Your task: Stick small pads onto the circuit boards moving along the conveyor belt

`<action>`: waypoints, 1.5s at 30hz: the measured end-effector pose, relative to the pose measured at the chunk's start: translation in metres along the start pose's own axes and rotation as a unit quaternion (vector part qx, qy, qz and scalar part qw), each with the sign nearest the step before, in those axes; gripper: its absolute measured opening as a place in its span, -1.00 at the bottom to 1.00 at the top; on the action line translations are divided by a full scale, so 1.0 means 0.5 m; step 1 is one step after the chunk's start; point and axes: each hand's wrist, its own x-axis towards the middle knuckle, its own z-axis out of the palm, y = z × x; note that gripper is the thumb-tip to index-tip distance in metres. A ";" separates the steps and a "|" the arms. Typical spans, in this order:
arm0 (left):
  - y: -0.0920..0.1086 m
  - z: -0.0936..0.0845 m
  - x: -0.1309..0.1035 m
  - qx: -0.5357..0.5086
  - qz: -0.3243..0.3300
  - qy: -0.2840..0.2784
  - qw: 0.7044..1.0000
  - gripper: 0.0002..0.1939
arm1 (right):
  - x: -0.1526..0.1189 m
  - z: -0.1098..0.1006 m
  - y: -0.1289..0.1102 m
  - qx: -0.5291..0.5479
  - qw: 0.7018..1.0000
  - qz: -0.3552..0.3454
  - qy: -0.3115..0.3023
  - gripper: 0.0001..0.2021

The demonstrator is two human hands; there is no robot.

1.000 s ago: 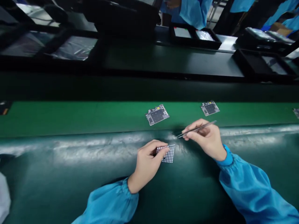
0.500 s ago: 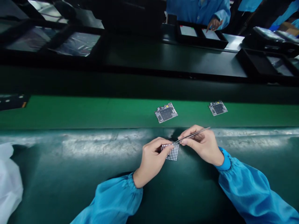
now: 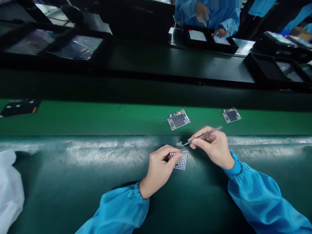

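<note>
My left hand [image 3: 161, 167] pinches the upper left part of a small sheet of round white dots [image 3: 180, 163], held just above the dark green mat. My right hand [image 3: 213, 146] grips a pair of metal tweezers [image 3: 203, 136] like a pen. The tips point left and down, a little above the sheet's upper edge and apart from it. A tiny pale spot shows at the tips, too small to make out. Beyond my hands, a circuit board [image 3: 178, 120] lies on the green belt, and a second circuit board [image 3: 231, 115] lies farther right.
A dark panel [image 3: 20, 108] lies on the belt at far left. White crumpled material [image 3: 9, 191] sits at the left edge. Black trays [image 3: 212, 45] stand on the raised shelf, where a co-worker's hands [image 3: 220, 32] reach. Another black tray [image 3: 263, 71] is at right.
The tweezers have come up and away from the dotted sheet, and my right hand has turned slightly. Boards and panel have shifted a little right in view. A second co-worker's hand now shows.
</note>
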 end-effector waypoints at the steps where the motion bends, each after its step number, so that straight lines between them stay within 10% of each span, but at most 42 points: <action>1: 0.000 0.000 0.000 -0.001 -0.002 0.000 1.000 -0.92 | 0.019 0.001 0.000 0.007 1.000 -0.004 0.008 -0.88; 12: 0.005 0.001 0.002 -0.011 -0.001 0.006 1.000 -0.89 | 0.237 0.046 0.104 0.026 0.998 0.036 0.050 -0.70; 41: -0.014 0.003 -0.004 -0.028 0.005 0.007 1.000 -0.92 | 0.169 -0.002 0.098 -0.183 0.973 -0.123 0.066 -0.90; 45: -0.009 0.003 0.000 -0.024 0.009 0.009 1.000 -0.92 | 0.165 -0.029 0.081 -0.324 0.912 -0.248 0.039 -0.82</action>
